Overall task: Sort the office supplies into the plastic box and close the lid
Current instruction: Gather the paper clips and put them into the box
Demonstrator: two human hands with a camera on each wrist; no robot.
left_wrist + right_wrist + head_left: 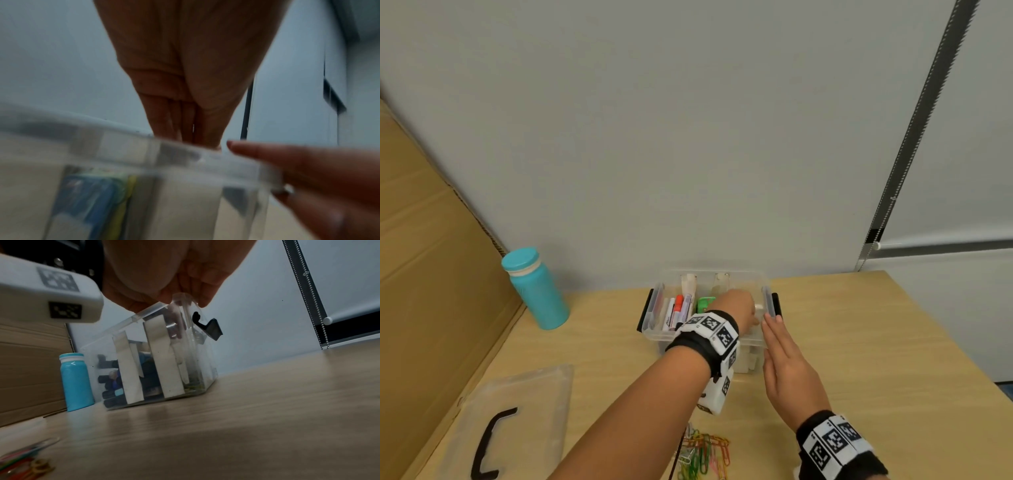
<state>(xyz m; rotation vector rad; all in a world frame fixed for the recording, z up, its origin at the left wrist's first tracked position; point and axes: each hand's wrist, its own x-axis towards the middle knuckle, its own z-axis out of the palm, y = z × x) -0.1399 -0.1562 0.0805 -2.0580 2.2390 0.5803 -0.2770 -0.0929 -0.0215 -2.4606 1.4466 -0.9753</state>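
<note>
The clear plastic box [653,331] stands open at the back of the table, with markers [678,311] in its left compartment and a green item [703,304] in the middle. My left hand [736,306] reaches down into the right compartment, fingers bunched together [185,100]; the rim [123,142] hides their tips. Whether they hold anything cannot be told. My right hand [784,359] lies flat with straight fingers against the box's front right corner. A pile of coloured paper clips [702,452] lies near the front edge. The clear lid [524,404] with a black handle lies at the front left.
A teal bottle [534,291] stands left of the box, next to a cardboard sheet [431,274] that leans along the left side. Black latches [776,305] hang open on both ends of the box. A wall stands close behind it. Bare tabletop [876,342] stretches to the right.
</note>
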